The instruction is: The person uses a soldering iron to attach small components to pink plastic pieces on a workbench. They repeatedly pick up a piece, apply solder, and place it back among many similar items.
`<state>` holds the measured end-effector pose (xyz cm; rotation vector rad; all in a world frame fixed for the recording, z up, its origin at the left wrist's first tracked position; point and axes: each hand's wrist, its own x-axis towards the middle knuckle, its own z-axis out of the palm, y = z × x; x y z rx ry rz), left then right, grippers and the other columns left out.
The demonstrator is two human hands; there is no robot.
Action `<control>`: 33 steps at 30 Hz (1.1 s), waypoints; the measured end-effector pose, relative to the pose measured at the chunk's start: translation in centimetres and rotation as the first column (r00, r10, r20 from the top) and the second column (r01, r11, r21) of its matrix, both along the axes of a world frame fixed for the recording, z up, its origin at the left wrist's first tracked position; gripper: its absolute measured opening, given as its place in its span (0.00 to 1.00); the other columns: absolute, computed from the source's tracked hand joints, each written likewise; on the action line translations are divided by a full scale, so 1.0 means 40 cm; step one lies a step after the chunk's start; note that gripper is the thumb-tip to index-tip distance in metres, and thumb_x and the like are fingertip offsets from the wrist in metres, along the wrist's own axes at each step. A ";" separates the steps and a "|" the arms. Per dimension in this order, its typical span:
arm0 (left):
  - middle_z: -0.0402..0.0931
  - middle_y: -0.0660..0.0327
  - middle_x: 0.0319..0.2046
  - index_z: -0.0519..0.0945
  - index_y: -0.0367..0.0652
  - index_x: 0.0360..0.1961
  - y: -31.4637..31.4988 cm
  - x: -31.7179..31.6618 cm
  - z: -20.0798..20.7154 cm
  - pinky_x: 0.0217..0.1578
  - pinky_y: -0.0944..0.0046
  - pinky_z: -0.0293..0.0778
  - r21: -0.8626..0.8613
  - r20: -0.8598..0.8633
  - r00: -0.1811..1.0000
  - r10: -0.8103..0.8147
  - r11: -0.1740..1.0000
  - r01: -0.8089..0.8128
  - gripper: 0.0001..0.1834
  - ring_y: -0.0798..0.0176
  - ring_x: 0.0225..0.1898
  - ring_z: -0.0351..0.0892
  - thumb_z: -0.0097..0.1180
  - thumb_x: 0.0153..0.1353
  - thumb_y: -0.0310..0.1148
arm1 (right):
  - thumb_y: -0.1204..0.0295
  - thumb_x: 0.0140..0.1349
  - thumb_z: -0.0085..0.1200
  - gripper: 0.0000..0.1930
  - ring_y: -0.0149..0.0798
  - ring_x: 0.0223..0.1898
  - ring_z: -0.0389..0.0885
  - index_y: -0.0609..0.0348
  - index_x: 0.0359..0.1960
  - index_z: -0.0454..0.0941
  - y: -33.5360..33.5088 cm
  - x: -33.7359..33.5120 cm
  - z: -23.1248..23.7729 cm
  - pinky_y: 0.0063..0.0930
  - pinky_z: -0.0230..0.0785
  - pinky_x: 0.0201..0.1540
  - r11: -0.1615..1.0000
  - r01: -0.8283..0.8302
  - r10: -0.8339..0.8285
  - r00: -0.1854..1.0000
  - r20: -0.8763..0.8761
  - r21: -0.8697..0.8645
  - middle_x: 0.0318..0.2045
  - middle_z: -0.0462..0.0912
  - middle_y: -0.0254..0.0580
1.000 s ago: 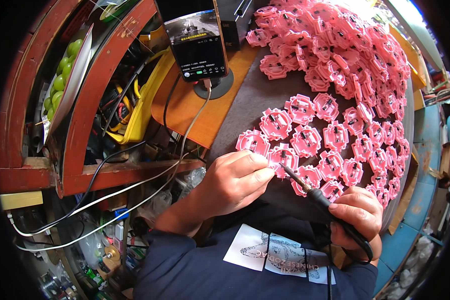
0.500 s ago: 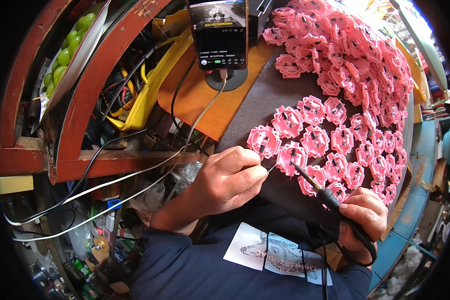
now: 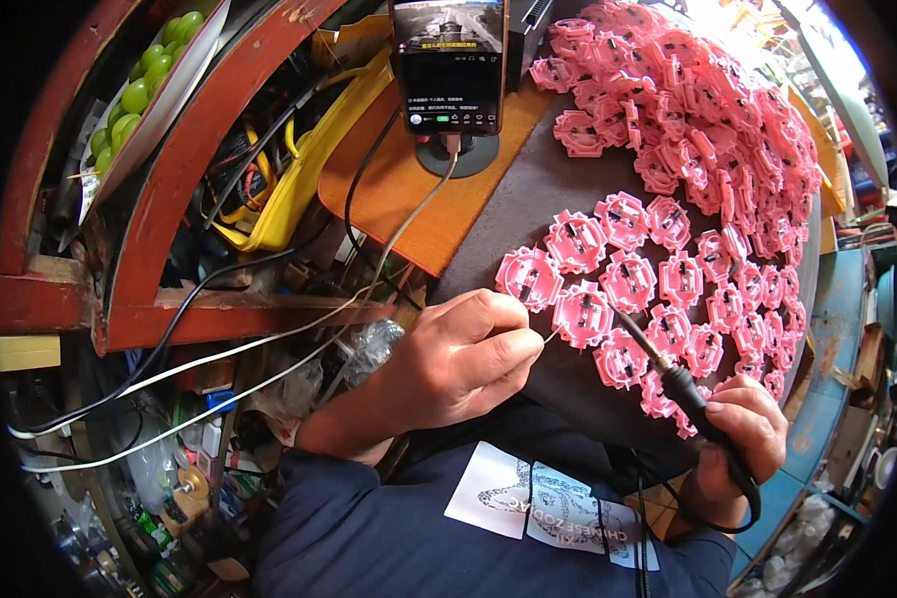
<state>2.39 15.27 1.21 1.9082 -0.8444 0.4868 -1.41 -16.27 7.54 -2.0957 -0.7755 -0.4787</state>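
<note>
My left hand (image 3: 468, 351) is closed, pinching a thin solder wire (image 3: 550, 339) whose short end sticks out beside the fingertips. In my right hand (image 3: 746, 427) is a soldering iron (image 3: 695, 401) with a black handle, its tip slanting up and to the left. That tip hovers just right of a pink plastic housing (image 3: 582, 316) with black and metal parts inside. Another pink housing (image 3: 529, 278) lies just above my left knuckles. More housings of the same kind lie face up in loose rows under and beyond the iron.
A big heap of pink housings (image 3: 678, 100) covers the far right of the dark work surface (image 3: 498, 214). At the far side a phone (image 3: 448, 70) stands on a round base over an orange board (image 3: 409, 214). Cables (image 3: 269, 349) cross at left, near a yellow tray (image 3: 304, 174) and red wooden frame (image 3: 194, 149).
The soldering iron's tip has lifted off the housing nearest my left hand and shifted right, with my right hand. My left hand, with the solder wire, has moved slightly right.
</note>
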 end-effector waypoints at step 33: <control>0.77 0.58 0.37 0.84 0.37 0.40 -0.156 0.014 0.027 0.31 0.59 0.76 0.251 -0.011 0.984 -0.175 0.953 0.172 0.18 0.56 0.32 0.80 0.71 0.46 0.16 | 0.76 0.47 0.67 0.17 0.40 0.18 0.76 0.61 0.42 0.84 -0.111 -0.031 -0.031 0.34 0.66 0.22 0.988 -0.149 0.153 0.984 -0.090 0.049 0.26 0.83 0.44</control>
